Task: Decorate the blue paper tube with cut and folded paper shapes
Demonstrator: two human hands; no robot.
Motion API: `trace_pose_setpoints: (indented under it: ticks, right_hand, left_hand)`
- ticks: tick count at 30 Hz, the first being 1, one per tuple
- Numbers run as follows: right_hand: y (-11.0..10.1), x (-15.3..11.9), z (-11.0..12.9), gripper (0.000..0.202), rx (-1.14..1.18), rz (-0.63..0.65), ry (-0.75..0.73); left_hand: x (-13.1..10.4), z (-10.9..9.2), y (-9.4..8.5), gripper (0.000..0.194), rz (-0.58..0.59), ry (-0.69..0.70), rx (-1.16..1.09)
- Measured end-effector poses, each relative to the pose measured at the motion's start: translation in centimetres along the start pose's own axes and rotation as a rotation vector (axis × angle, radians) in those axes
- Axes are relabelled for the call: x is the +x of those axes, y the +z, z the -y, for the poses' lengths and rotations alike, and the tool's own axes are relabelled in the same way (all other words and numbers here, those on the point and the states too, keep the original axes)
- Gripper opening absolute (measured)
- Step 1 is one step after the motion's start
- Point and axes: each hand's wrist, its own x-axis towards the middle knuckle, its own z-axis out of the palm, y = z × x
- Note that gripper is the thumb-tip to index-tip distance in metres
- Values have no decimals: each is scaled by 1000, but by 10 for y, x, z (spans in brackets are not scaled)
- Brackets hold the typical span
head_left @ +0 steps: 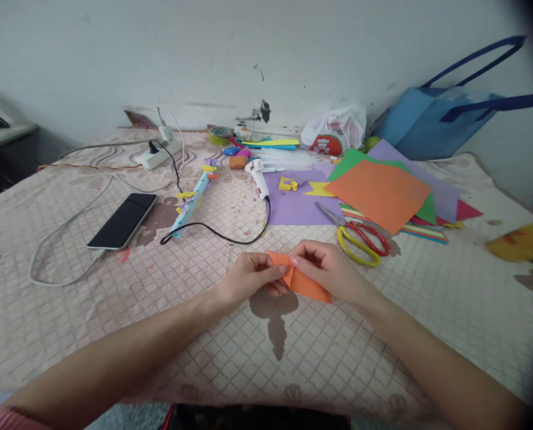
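Observation:
Between my two hands is a small piece of orange paper, creased and partly folded, held just above the tablecloth. My left hand pinches its left end between thumb and fingers. My right hand grips its upper edge, thumb pressed on the paper near the crease. Some of the paper is hidden behind my fingers. Scissors with red and yellow handles lie just beyond my right hand. A white glue gun rests farther back, its black cord curving across the cloth.
A phone on a charging cable lies at left, near a power strip. A light-blue paper strip bears small coloured pieces. Purple paper and a stack topped by an orange sheet lie behind. A blue bag stands back right.

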Motion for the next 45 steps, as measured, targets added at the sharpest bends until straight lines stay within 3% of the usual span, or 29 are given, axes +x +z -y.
trace_pose_setpoints:
  ticks: [6,25,31,36,45]
  right_hand:
    - [0,0,1,17,50,1,29]
    - [4,-2,3,20,168,-48,99]
    - [4,-3,3,21,175,-13,114]
    - [3,-3,4,21,161,-13,98]
    - [3,-3,1,21,156,-20,83]
  left_hand:
    - [-2,1,1,31,118,-43,24]
    - [-4,3,3,27,140,99,72]
    - [-3,-2,1,26,-27,234,70]
    - [-3,-3,1,26,-34,229,69]
    - [-3,-4,2,25,-160,286,7]
